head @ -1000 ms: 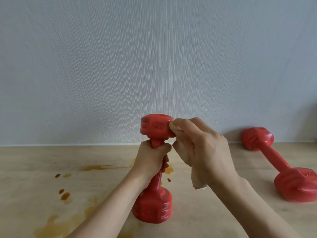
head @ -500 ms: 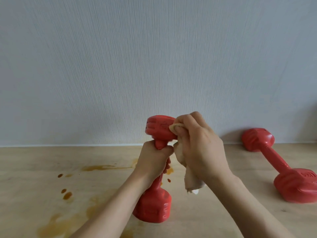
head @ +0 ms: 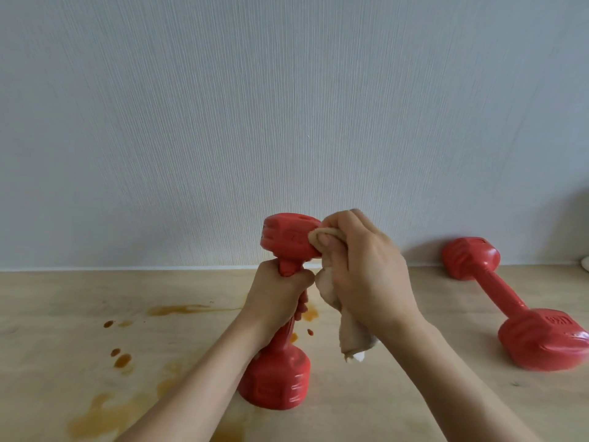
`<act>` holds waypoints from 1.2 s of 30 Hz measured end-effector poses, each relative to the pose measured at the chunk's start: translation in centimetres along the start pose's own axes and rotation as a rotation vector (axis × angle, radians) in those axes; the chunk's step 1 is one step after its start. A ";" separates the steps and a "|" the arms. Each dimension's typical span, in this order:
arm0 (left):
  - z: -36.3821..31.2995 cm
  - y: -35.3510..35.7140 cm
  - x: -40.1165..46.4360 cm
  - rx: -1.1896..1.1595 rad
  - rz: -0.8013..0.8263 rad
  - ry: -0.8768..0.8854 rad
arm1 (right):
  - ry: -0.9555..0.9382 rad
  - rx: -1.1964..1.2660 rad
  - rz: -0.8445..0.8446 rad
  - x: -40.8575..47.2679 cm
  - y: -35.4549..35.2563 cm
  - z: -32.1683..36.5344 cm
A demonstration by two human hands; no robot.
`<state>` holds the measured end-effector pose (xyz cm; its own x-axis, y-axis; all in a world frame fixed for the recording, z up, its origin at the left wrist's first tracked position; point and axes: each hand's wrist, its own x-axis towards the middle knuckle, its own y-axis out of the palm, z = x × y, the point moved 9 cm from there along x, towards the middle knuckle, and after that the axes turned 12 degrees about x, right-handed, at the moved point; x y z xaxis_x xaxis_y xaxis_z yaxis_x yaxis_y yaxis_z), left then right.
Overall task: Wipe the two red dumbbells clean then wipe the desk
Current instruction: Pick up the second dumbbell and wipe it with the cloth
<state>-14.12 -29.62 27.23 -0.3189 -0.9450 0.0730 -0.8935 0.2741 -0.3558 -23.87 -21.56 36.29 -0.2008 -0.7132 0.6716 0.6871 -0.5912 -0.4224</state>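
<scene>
Left hand (head: pixel 277 301) hides upright dumbbell's (head: pixel 288 244) handle; cloth (head: pixel 347 330) mostly hidden.

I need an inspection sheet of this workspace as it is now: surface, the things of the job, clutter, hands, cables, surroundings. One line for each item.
Surface: wooden desk with brown spill stains at left and front.
Job's things: upright dumbbell standing on the desk; second dumbbell lying at right, one end by the wall; beige cloth.
Clutter: nothing seen.
Hands: left hand grips the upright dumbbell's handle; right hand presses the cloth on its top head.
Cables: nothing seen.
Surroundings: grey textured wall; a small white object at the right edge, unclear.
</scene>
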 end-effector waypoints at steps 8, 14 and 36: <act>0.8 -0.2 0.4 -0.028 0.014 -0.033 | 0.263 0.210 -0.002 0.3 0.8 -5.4; 1.3 -0.3 0.7 -0.045 -0.009 -0.062 | -0.063 0.190 -0.256 0.4 -1.6 -1.2; 1.2 -0.6 0.3 -0.082 0.014 -0.052 | -0.088 0.098 -0.177 -1.6 1.0 -2.4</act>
<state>-13.35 -30.27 26.37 -0.3168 -0.9483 0.0192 -0.9125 0.2992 -0.2791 -24.52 -21.85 33.33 -0.2661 -0.5633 0.7822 0.7120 -0.6619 -0.2344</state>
